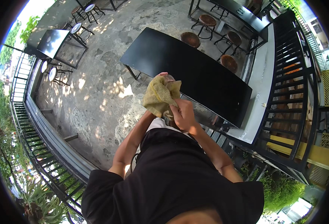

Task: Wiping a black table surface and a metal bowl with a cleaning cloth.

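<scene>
A yellowish cloth (pixel 159 93) hangs in front of my body, close to the near long edge of a black table (pixel 187 67). My right hand (pixel 183 113) pinches the cloth's lower right part between thumb and fingers. Most of my left hand (pixel 162 74) is hidden under the cloth; only a bit of its fingers shows at the top, beside a small clear object (pixel 169 78), perhaps a glass or plastic container. How the left hand holds it cannot be seen.
Round wooden stools (pixel 190 40) stand along the far side of the table. Behind them is another dark table (pixel 245 14). A smaller table (pixel 53 43) with stools is at the left. Black railings (pixel 287 81) border both sides, with a white ledge (pixel 261 92) at the right.
</scene>
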### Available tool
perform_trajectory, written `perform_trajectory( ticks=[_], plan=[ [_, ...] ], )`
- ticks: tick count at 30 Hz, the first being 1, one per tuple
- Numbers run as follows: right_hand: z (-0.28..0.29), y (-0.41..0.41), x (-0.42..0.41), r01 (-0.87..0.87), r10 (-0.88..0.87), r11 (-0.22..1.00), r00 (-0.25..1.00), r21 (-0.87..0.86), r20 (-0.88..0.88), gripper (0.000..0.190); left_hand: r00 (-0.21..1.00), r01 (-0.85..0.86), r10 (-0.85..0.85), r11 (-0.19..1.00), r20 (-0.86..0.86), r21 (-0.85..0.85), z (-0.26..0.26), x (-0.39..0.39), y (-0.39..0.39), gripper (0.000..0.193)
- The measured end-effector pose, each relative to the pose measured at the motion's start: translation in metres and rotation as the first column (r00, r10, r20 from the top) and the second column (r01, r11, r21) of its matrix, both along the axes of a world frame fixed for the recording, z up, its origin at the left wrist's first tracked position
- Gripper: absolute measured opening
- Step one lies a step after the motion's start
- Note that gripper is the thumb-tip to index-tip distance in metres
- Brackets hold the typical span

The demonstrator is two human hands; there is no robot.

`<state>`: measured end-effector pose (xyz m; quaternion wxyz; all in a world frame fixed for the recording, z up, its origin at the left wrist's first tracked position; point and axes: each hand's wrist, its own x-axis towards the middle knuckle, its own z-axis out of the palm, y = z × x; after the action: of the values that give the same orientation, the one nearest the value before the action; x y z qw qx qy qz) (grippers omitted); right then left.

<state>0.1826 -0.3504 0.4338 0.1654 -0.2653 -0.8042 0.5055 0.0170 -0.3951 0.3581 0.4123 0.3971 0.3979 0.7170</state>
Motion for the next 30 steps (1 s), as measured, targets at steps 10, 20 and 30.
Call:
perform_trajectory(
  ticks=[10,20,30],
  plan=[
    [-0.007,0.003,-0.030,-0.019,0.075,0.914,0.990,0.406,-0.123,0.065,0.960,-0.144,0.165,0.984,-0.228,0.107,0.017,0.006,-0.012,0.073],
    [-0.022,0.004,-0.016,0.019,-0.015,0.999,0.992,0.030,-0.125,0.030,0.873,-0.316,0.271,0.947,-0.405,-0.047,-0.032,0.007,-0.016,0.070],
    [-0.038,-0.011,-0.021,0.014,0.032,0.922,0.993,0.388,-0.114,0.075,0.946,0.225,-0.179,0.963,0.269,-0.148,-0.086,0.009,-0.033,0.065]
  ],
)
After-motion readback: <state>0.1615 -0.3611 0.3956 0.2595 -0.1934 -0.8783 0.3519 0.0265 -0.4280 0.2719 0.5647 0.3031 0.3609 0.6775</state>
